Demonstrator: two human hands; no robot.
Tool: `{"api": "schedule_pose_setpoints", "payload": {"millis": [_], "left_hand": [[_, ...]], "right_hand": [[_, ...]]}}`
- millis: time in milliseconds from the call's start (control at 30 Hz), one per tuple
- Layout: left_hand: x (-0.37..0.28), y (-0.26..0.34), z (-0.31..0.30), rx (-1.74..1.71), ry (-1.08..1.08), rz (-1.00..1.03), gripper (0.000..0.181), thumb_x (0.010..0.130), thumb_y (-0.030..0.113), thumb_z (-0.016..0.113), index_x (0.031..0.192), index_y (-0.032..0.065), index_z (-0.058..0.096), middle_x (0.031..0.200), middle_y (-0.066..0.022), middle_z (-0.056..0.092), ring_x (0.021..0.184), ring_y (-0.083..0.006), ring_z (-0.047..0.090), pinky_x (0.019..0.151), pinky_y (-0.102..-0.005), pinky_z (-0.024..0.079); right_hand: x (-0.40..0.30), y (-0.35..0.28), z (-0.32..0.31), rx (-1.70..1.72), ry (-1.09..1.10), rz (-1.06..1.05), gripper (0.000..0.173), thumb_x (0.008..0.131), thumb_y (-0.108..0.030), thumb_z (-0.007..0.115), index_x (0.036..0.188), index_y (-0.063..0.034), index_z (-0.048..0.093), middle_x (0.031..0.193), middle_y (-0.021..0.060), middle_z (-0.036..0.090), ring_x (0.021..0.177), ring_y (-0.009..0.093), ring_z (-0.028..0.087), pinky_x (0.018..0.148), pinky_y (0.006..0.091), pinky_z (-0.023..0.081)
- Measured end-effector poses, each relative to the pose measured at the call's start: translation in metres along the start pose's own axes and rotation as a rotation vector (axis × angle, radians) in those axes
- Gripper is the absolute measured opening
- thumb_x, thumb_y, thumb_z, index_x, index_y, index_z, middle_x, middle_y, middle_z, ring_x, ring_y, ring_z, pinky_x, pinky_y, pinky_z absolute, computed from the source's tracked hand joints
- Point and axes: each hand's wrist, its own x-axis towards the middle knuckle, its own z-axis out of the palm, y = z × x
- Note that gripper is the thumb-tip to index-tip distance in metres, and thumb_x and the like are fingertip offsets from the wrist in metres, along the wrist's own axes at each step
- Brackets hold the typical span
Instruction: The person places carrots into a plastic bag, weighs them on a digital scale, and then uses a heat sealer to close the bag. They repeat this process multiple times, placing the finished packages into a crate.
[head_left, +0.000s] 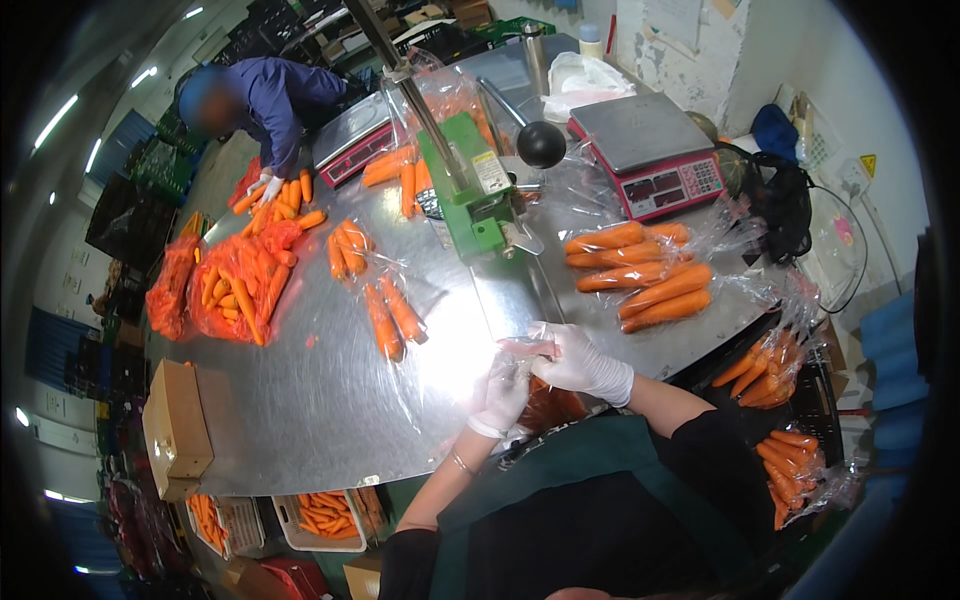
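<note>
My left hand (504, 390) and my right hand (583, 361), both in white gloves, meet at the table's near edge. Between them they pinch the gathered top of a clear plastic bag; the bag of carrots (551, 405) hangs below, partly hidden by my hands. Just beyond my hands stands a green bag-sealing device (465, 187) with a black ball-ended lever (541, 144). To its right lie bagged carrots (637, 255) in clear film. Left of it are two smaller carrot bags (349, 250), (394, 319) on the steel table (322, 405).
A digital scale (649, 142) sits back right, another scale (360, 139) back left. A co-worker in blue (277, 112) handles loose carrots beside red bags (240, 285). A cardboard box (178, 427) stands on the left edge. A black crate (821, 397) with bagged carrots is at right.
</note>
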Motion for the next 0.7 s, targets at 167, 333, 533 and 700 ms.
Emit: {"api": "schedule_pose_setpoints", "payload": {"millis": [167,333,533,700], "left_hand": [[0.004,0.006,-0.004,-0.048,-0.048,-0.042,0.017,0.082,0.006,0.057,0.095,0.0032,0.067,0.083,-0.0142,0.066,0.076,-0.0274,0.063,0.069,-0.0352,0.049],[0.0,-0.001,-0.005,0.0,-0.164,-0.176,0.018,0.082,0.006,0.055,0.096,0.0042,0.067,0.087,-0.0126,0.066,0.079,-0.0256,0.064,0.071,-0.0347,0.049],[-0.001,-0.008,-0.004,-0.129,-0.139,-0.104,0.019,0.082,0.005,0.054,0.096,0.0041,0.066,0.091,-0.0132,0.066,0.084,-0.0251,0.063,0.074,-0.034,0.049],[0.01,0.001,-0.017,-0.153,-0.271,0.02,0.018,0.085,0.005,0.054,0.1,0.0031,0.064,0.093,-0.0104,0.064,0.085,-0.0199,0.061,0.074,-0.0313,0.048]], "right_hand": [[0.001,-0.016,-0.012,-0.12,-0.058,0.011,0.018,0.075,-0.013,0.061,0.072,-0.002,0.047,0.068,0.0171,0.052,0.064,0.039,0.055,0.054,0.0431,0.043],[0.0,-0.011,-0.012,-0.109,-0.051,-0.089,0.017,0.076,-0.013,0.06,0.072,-0.0018,0.048,0.069,0.017,0.052,0.065,0.039,0.055,0.056,0.0433,0.044],[0.006,-0.005,-0.018,-0.14,-0.128,-0.25,0.013,0.077,-0.013,0.058,0.076,-0.0023,0.05,0.073,0.0162,0.054,0.067,0.038,0.056,0.057,0.0418,0.045],[0.016,0.001,-0.03,-0.18,-0.378,-0.206,0.008,0.076,-0.011,0.055,0.078,-0.0037,0.051,0.075,0.0162,0.055,0.068,0.038,0.056,0.059,0.0427,0.045]]}}
